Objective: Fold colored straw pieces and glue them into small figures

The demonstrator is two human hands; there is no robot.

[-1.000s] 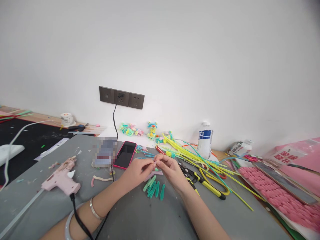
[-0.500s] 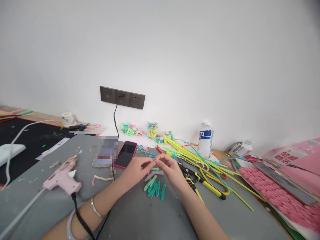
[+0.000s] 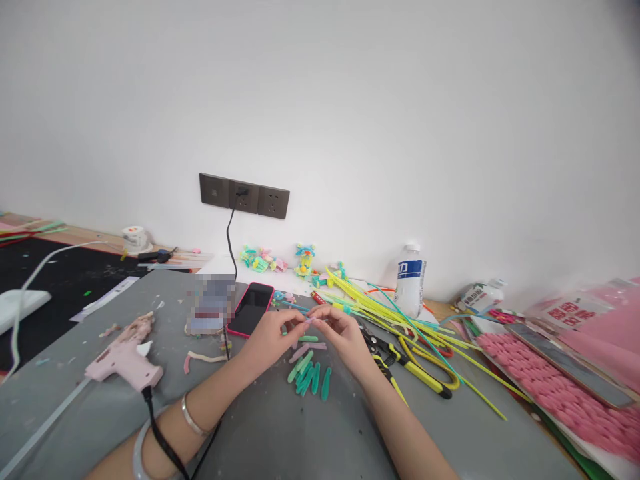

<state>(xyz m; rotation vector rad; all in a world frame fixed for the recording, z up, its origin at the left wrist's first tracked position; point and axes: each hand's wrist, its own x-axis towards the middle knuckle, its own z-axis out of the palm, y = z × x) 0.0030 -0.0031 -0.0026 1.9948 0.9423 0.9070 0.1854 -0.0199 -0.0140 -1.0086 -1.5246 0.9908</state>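
L hand (image 3: 280,331) and R hand (image 3: 340,333) are meeting fingertip to fingertip above the grey mat (image 3: 300,447); both are pinching narrow, thumb vs index, on a small lilac bit (image 3: 309,321), w/ next to no gap btwn the two grips; the bit is sitting right at the tips, approx midway, so neither hand is nearer; its long axis looks to be running L-R from one pinch to the other, but most of it is hiding behind fingers, can't confirm; other fingers are curling loosely, can't see anything in the palms; loose cut pcs are lying on the near side of the tips, i.e. twd the wearer: a green pc (image 3: 307,339) is lying crosswise just below the pinch, lilac strips (image 3: 300,351) are next, then lt-green pcs (image 3: 300,365) and teal pcs (image 3: 306,380), mostly pointing away from the wearer w/ some tilt; the rightmost teal one is lying nearer the R hand; yellow-handled pliers (image 3: 425,378) are resting R of the R wrist; phone (image 3: 253,308) is lying just beyond the L hand; pink glue gun (image 3: 125,363) is lying well L, apart from both hands.
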